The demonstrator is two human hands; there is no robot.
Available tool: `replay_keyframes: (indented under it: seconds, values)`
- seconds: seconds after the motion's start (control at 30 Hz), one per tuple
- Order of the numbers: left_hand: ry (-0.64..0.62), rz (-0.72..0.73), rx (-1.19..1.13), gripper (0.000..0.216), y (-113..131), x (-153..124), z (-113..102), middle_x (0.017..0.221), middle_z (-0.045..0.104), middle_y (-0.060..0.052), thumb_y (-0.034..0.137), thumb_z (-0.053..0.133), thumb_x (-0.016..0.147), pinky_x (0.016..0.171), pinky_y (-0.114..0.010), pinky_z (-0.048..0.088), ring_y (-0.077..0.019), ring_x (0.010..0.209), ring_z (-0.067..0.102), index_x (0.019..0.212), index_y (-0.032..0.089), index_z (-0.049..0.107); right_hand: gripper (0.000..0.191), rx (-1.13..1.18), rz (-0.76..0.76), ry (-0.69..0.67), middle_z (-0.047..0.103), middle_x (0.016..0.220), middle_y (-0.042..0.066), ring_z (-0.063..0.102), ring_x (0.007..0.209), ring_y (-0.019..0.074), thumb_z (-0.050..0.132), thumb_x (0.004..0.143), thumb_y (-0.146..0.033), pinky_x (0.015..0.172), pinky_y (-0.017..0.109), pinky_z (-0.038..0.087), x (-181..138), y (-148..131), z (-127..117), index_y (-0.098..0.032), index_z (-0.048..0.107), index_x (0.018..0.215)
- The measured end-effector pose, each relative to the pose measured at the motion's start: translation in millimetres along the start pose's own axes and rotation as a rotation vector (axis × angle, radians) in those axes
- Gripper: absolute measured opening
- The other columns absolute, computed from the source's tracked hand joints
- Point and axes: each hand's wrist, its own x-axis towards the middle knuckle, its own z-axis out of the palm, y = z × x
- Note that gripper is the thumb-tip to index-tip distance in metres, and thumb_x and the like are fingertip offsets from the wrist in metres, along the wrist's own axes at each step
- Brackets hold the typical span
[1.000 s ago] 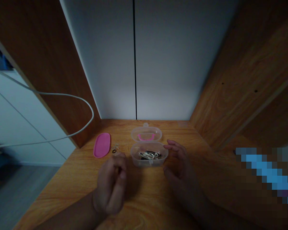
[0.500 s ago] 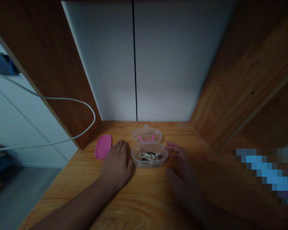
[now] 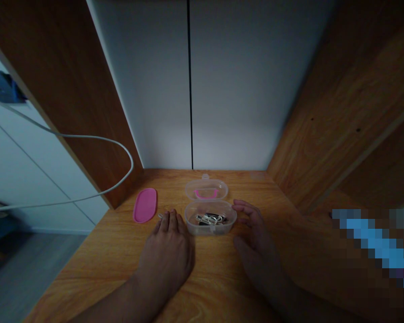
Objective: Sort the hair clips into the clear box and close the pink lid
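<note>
A clear plastic box (image 3: 192, 229) stands on the wooden tabletop, its lid (image 3: 188, 192) with a pink handle folded back behind it. Inside lie several binder clips (image 3: 211, 220), black with silvery wire handles. My left hand (image 3: 168, 251) rests palm down to the left of the box, fingers stretched forward and close together. A small silvery loop (image 3: 160, 216) shows beside its fingertips; the remainder of that piece is hidden. On the right, my right hand (image 3: 256, 237) has its fingers loosely curved and apart, fingertips at the box's right rim.
A pink oval tray (image 3: 145, 205) lies on the tabletop (image 3: 202, 278) to the left. White panels (image 3: 229, 98) close off the back, and wooden boards (image 3: 323, 116) stand at both sides. A white cable (image 3: 131, 161) loops across at left.
My left hand has drawn back toward me and slightly right, away from the pink tray. The silvery loop by its fingertips has come into sight. My right hand stays put.
</note>
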Motion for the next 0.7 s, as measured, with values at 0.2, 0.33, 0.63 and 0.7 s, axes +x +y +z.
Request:
replay_keyframes:
  seconds: [0.2, 0.33, 0.63, 0.7]
  values:
    - [-0.023, 0.048, 0.002, 0.052, 12.1, -11.7, -3.3, 0.132, 0.055, -0.037, 0.014, 0.046, 0.078, 0.100, -0.058, 0.045, -0.0470, 0.122, 0.056, 0.122, -0.008, 0.063, 0.054, -0.030, -0.009, 0.007, 0.051, 0.127, 0.006, 0.045, 0.128, 0.0254, 0.047, 0.066, -0.011, 0.112, 0.051, 0.033, 0.5, -0.1, -0.7, -0.027, 0.049, 0.118]
    - [0.026, -0.007, -0.007, 0.053, 6.1, -8.4, -5.1, 0.133, 0.057, -0.032, 0.018, 0.047, 0.077, 0.103, -0.059, 0.041, -0.0443, 0.125, 0.054, 0.124, -0.001, 0.063, 0.055, -0.018, -0.011, -0.009, 0.050, 0.129, 0.007, 0.043, 0.130, 0.0255, 0.047, 0.068, -0.010, 0.114, 0.051, 0.031, 0.3, 1.0, -0.2, -0.027, 0.048, 0.120]
    - [-0.094, -0.023, 0.159, 0.036, -11.6, 5.3, -19.4, 0.091, 0.068, -0.028, 0.016, 0.039, 0.089, 0.073, -0.051, 0.051, -0.0377, 0.083, 0.064, 0.096, 0.002, 0.071, 0.054, -0.008, 0.020, 0.012, 0.051, 0.129, 0.006, 0.044, 0.130, 0.0244, 0.047, 0.067, -0.013, 0.115, 0.049, 0.031, 0.2, -0.2, 0.7, -0.027, 0.049, 0.119]
    - [-0.153, -0.004, 0.168, 0.035, -8.8, 3.5, -22.2, 0.087, 0.068, -0.027, 0.007, 0.039, 0.085, 0.067, -0.047, 0.052, -0.0363, 0.080, 0.065, 0.094, 0.003, 0.072, 0.054, -0.009, 0.021, 0.010, 0.052, 0.128, 0.006, 0.044, 0.130, 0.0240, 0.047, 0.067, -0.013, 0.115, 0.048, 0.030, 0.4, -0.3, 0.8, -0.027, 0.049, 0.119]
